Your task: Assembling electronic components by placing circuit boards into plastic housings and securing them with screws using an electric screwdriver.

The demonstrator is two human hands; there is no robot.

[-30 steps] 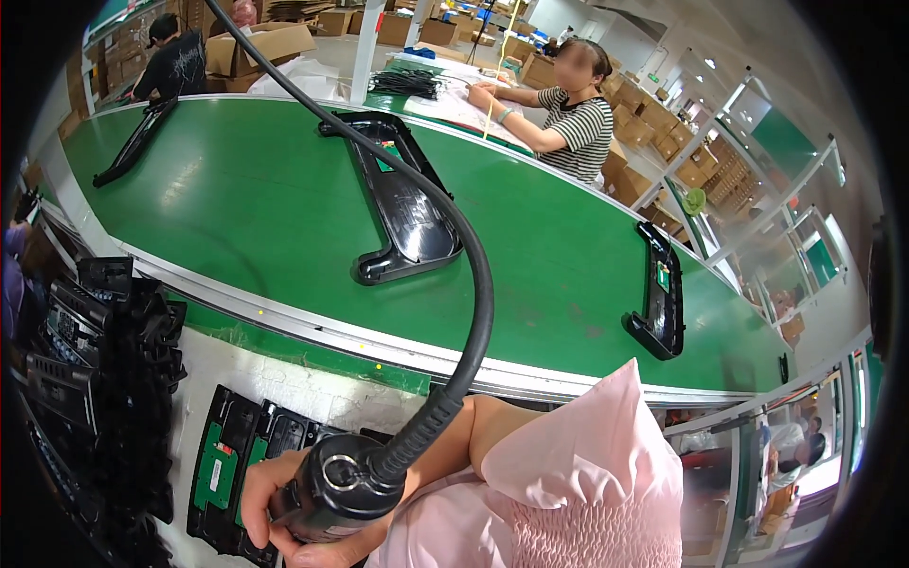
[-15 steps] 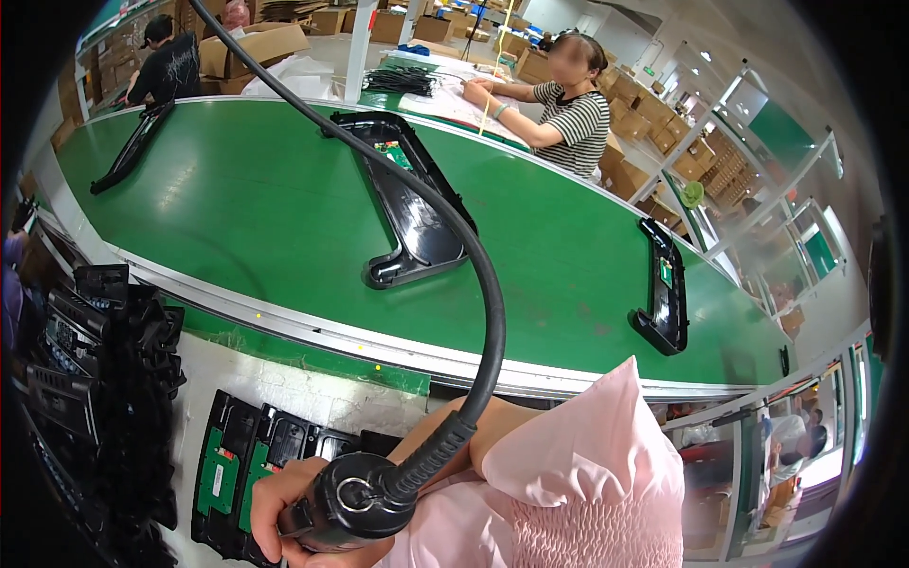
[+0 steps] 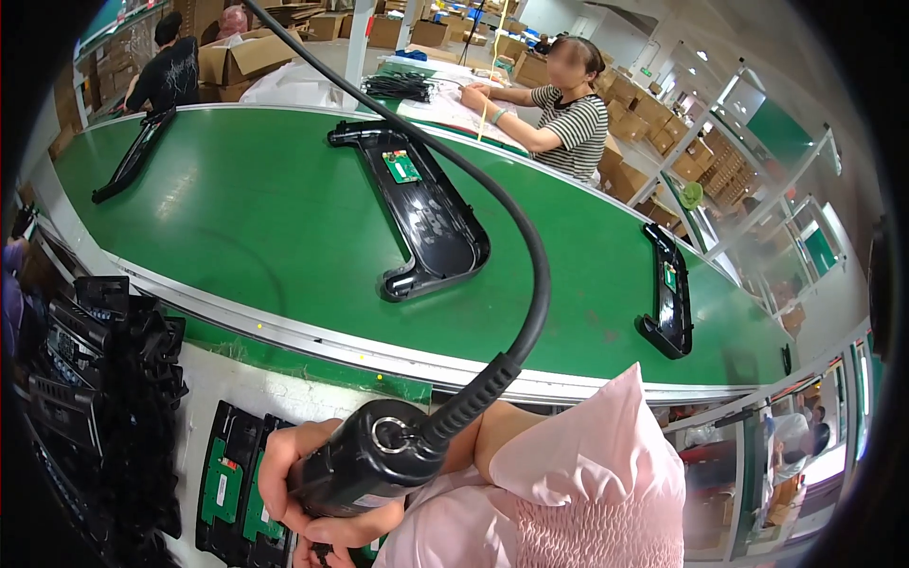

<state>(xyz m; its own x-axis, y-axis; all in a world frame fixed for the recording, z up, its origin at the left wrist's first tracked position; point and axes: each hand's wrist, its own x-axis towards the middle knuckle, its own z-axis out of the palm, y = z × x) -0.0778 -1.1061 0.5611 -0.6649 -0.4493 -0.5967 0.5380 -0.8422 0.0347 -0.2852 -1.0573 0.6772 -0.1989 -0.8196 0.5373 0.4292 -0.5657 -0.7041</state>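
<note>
Screwdriver (image 3: 365,459), black, corded, gripped upright by both hands — left hand (image 3: 284,464) wrapped round its barrel, right hand (image 3: 341,525) clasped beneath — directly over green-boarded black panels (image 3: 232,488) on table (image 3: 256,393).

A plastic housing (image 3: 426,213) lies on the conveyor belt (image 3: 237,218), behind the electric screwdriver (image 3: 369,459).

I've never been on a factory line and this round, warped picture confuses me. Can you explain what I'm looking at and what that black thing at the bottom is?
The camera sits on a worker's head and looks down, and its fisheye lens bends straight edges. At the bottom, the person's hand grips a black power tool, whose thick cable rises out of frame. Which hand grips it I can't tell. Under it lie black parts with green circuit boards. Beyond runs a green conveyor belt carrying long black plastic housings. A seated co-worker works at the far side.
</note>
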